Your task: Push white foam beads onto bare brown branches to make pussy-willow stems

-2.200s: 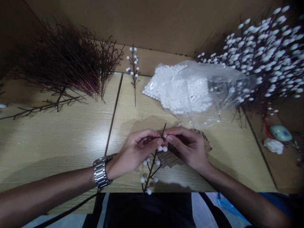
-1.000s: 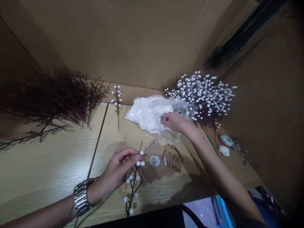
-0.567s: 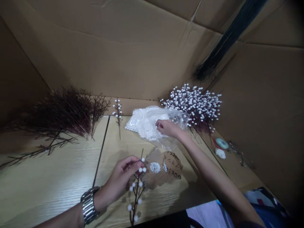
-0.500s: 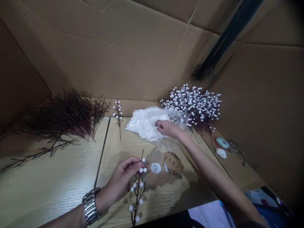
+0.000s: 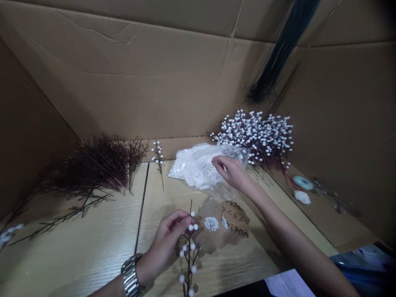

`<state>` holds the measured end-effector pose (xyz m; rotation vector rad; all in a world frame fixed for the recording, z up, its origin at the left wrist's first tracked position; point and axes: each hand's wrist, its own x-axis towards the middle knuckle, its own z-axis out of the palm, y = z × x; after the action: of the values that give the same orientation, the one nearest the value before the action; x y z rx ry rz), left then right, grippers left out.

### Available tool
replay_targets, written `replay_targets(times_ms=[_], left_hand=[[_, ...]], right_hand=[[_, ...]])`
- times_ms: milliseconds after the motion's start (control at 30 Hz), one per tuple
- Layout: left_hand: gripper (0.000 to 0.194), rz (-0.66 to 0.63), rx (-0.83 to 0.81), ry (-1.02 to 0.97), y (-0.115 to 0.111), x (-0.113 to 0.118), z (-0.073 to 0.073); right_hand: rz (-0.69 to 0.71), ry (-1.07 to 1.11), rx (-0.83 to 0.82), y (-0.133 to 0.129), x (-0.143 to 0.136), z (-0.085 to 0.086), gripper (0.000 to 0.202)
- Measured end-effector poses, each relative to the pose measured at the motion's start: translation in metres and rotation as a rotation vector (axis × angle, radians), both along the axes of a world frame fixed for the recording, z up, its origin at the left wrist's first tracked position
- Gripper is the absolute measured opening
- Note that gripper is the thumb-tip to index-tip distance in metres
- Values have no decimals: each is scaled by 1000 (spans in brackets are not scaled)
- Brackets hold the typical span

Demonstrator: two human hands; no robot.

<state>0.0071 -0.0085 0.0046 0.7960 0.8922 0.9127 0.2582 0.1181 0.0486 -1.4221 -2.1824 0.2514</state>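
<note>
My left hand (image 5: pixel 175 231), with a metal-banded watch (image 5: pixel 132 275) at the wrist, pinches a dark brown artificial berry stem (image 5: pixel 189 258) near its upper tip. White balls sit on several of its twigs, and its lower end runs out of the picture. My right hand (image 5: pixel 230 171) is over a clear plastic bag (image 5: pixel 198 165) full of small white balls. Its thumb and forefinger are closed together; a white spot shows by the thumb, but what the fingertips hold cannot be made out.
A heap of bare brown stems (image 5: pixel 105 165) lies left; a pile of white-berried stems (image 5: pixel 256 136) lies back right. One small berried stem (image 5: pixel 159 156) lies between. White glue patches (image 5: pixel 211 223) mark a brown taped sheet (image 5: pixel 236 214). Cardboard walls (image 5: pixel 154 82) enclose the table.
The view has shifted, so most things sit further right and lower. My right hand has drawn slightly back toward the bag's right side. The left hand keeps its pinch on the stem.
</note>
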Motion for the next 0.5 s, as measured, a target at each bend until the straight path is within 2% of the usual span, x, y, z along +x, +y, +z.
replay_targets(times_ms=[67,100,200,267,333,500], left_hand=[[24,8,-13,-2,0,0,3],[23,10,-6,4,0,0,3],[21,4,46,31,0,-2,0],[18,-13,72,39,0,-3,-2],[17,-38,80,30,-1,-5,-3],[17,-65,109,50,-1,-5,-2]], right_hand=[[21,126,20,-23,-8,7,25],[55,233,-24,-34,-15,9,24],[212,431,-321,-56,-37,10,18],[293,460,-500,-60,-49,7,20],[349,488,-606,-59,-57,3,23],[411,503,-677,-53,-59,2,24]])
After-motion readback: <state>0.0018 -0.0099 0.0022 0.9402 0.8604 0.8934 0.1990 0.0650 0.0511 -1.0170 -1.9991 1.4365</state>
